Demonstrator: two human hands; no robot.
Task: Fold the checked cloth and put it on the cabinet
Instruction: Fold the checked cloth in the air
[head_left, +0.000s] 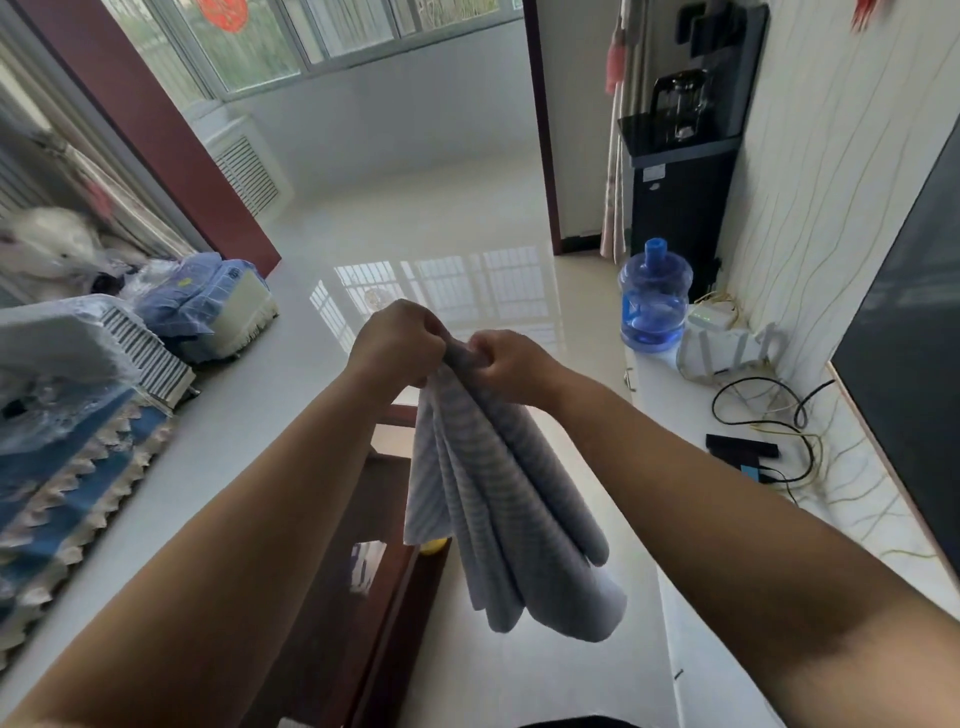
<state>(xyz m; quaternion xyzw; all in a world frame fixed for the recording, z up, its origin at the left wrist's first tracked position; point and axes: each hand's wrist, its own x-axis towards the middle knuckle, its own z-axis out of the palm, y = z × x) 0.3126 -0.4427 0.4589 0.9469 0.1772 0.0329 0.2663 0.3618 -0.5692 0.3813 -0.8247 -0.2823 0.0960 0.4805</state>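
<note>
The checked cloth (498, 493), pale blue and grey, hangs in loose folds in mid-air at the centre of the head view. My left hand (397, 343) and my right hand (511, 366) pinch its top edge close together, knuckles almost touching. The cloth's lower end dangles above a dark wooden table and the pale floor. The white cabinet (737, 415) runs along the right wall, to the right of my right forearm, its top apart from the cloth.
On the cabinet lie black cables (769, 410), a black box (743, 449), a white router (722, 338) and a blue water jug (653, 299). A black water dispenser (685, 156) stands behind. A sofa with blue covers (78, 441) fills the left. A dark table (363, 571) sits below my arms.
</note>
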